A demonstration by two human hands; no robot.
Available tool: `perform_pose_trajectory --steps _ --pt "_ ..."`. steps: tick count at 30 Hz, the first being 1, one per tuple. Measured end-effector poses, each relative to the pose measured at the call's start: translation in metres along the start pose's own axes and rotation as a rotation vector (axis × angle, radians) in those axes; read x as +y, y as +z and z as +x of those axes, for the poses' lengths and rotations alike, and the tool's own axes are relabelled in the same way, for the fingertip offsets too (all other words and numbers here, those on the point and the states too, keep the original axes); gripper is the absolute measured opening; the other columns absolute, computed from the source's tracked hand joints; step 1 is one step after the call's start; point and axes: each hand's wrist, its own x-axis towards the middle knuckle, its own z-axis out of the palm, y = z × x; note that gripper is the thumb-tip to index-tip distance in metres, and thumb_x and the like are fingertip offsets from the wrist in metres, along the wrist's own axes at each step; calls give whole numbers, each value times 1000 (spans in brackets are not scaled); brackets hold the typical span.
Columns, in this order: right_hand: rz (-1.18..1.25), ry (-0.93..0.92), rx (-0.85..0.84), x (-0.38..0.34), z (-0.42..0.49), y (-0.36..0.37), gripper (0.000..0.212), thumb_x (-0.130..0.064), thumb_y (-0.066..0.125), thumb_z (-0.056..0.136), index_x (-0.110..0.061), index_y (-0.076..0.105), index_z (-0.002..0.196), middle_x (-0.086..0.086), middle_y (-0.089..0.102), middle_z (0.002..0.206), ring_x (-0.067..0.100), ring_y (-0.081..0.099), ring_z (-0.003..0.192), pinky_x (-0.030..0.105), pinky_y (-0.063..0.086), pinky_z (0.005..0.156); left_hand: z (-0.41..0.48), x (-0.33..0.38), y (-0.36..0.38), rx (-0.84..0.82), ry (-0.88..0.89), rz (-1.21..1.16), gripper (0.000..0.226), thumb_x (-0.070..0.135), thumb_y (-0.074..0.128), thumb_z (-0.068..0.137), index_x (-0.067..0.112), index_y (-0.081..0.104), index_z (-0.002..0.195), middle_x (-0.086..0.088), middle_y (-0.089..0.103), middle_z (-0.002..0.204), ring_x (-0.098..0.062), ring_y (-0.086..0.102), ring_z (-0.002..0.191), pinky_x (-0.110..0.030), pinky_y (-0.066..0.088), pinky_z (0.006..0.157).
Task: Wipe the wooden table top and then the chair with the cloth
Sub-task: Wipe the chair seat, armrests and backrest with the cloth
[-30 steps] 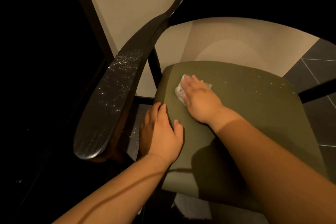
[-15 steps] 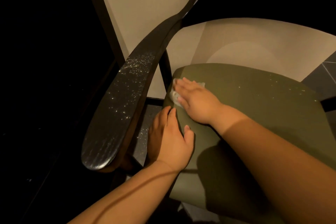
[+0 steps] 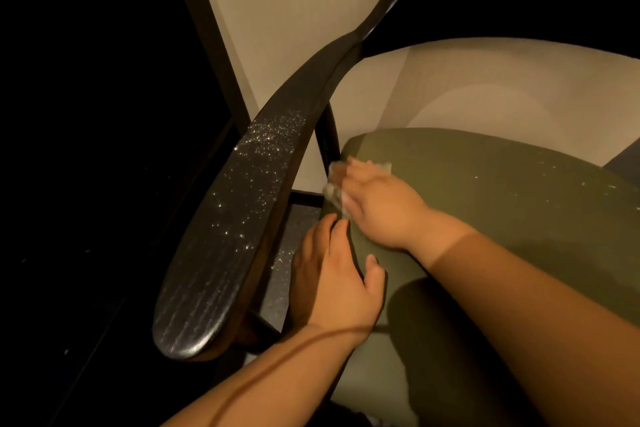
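**Chair** (image 3: 502,225): olive padded seat on a dark wooden frame, filling the right of the view. The desk top is not in sight, so I take the work to be on the chair half of the job.

**Armrest** (image 3: 235,218): left side, dark wood, thickly dusted with pale specks.
- Risk: a forearm brushing it would drop grit onto the wiped seat.
- Risk: it could simply be forgotten.

**Floor** (image 3: 294,253): the strip seen between armrest and seat has specks on it too. Anything pushed over the seat's left edge lands here unless it is caught.

**Left hand** (image 3: 336,284): open and holding nothing. The fingers are straight and together down the outer side of the seat's left edge, and the thumb lies on top. It looks placed to catch sweepings. It sits nearer me than the cloth, so crumbs could go over the edge ahead of it.

**Right hand** (image 3: 377,204): flat, fingers stretched, pressing the cloth onto the seat's rear left corner, just beside the armrest post. It is somewhat blurred.

**Cloth** (image 3: 330,192): small, pale and crumpled, mostly hidden under the right hand. Scraps show past the fingertips and at the side. Bunched like this, it may slide off the edge with the stroke, or push dirt about rather than lift it.

**Specks** (image 3: 585,184): on the seat's far right, well apart from the cloth and likely to be missed.

**Writing:** none. No brand or label can be read anywhere.
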Motion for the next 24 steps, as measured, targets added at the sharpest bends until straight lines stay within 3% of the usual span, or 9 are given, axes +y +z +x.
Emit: perform_pose_trajectory --steps 4,10,15,18,24 --pt "-3 -27 -55 13 -10 -10 52 -32 41 110 -17 37 159 1 30 168 21 19 157 34 9 125 1 0 -1 2 7 -4 64 49 51 88 25 46 148 6 43 154 -15 39 141 -38 41 112" --pt "-58 396 15 52 46 -18 54 -28 34 110 -6 28 160 14 25 167 32 15 157 44 11 126 0 0 0 0 -13 3 65 50 50 88 23 48 147 3 44 155 -19 41 140 -40 42 109" --pt "-4 145 -9 1 -31 -9 57 -33 35 111 -14 24 164 5 17 172 24 14 158 35 4 126 -1 0 -1 -22 -9 25 65 49 51 89 23 46 148 2 43 157 -19 40 142 -40 40 112" --pt "-53 132 -69 16 -45 -19 58 -35 34 111 -17 21 165 3 15 172 21 13 158 35 6 127 0 1 -2 -22 -2 18 65 49 50 89 22 47 147 1 44 155 -21 42 140 -42 43 110" --pt "-93 532 6 71 -1 -33 51 -25 34 109 -6 31 156 14 25 166 32 23 153 48 17 125 -1 0 -2 -17 -16 3 67 55 42 88 25 45 149 4 43 156 -18 39 140 -41 42 112"
